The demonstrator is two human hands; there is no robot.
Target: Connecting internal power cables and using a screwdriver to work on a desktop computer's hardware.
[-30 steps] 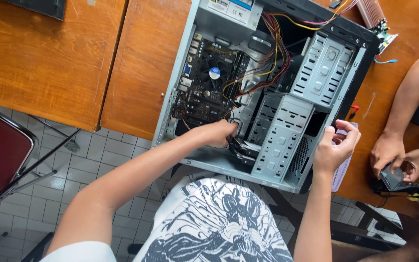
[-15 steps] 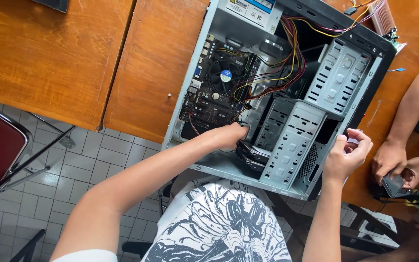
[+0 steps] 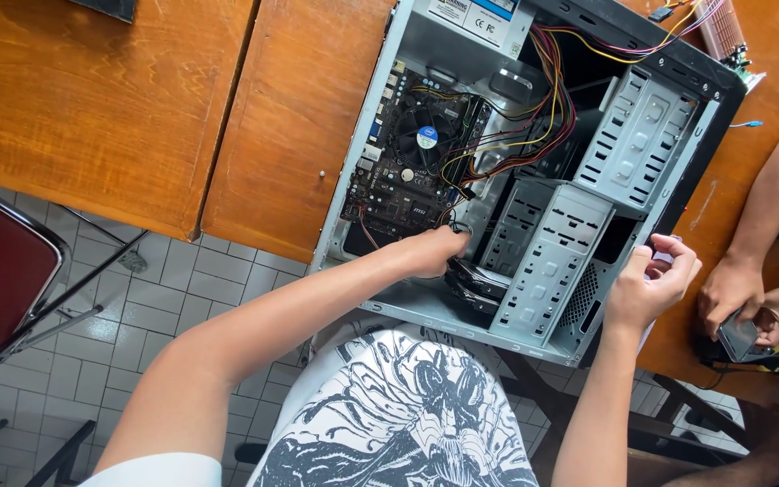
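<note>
Two hands are at work on the open grey metal computer case [image 3: 534,180] lying on its side across the wooden desk [image 3: 101,99]. My left hand [image 3: 435,251] reaches inside, fingers curled down just beside the lower edge of the black motherboard [image 3: 412,162], right above the dark disk drive [image 3: 475,281] that sits at the foot of the perforated silver drive cage [image 3: 547,257]; I cannot tell whether the fingertips pinch a connector or only press on something, since they are hidden behind the knuckles. My right hand [image 3: 651,284] is half closed at the outer rim of the case, to the right of the cage, thumb and fingers drawn together as if around a small part I cannot make out. The bundle of red, yellow and black cables [image 3: 534,108] runs away above my left hand. I judge this to be the stage of seating or freeing a lead near the drive; the next move calls for a steady pull or push along the plug's axis, without snagging the wires. Further right, another person's hands [image 3: 750,307] handle a small dark device, well apart from mine.
</note>
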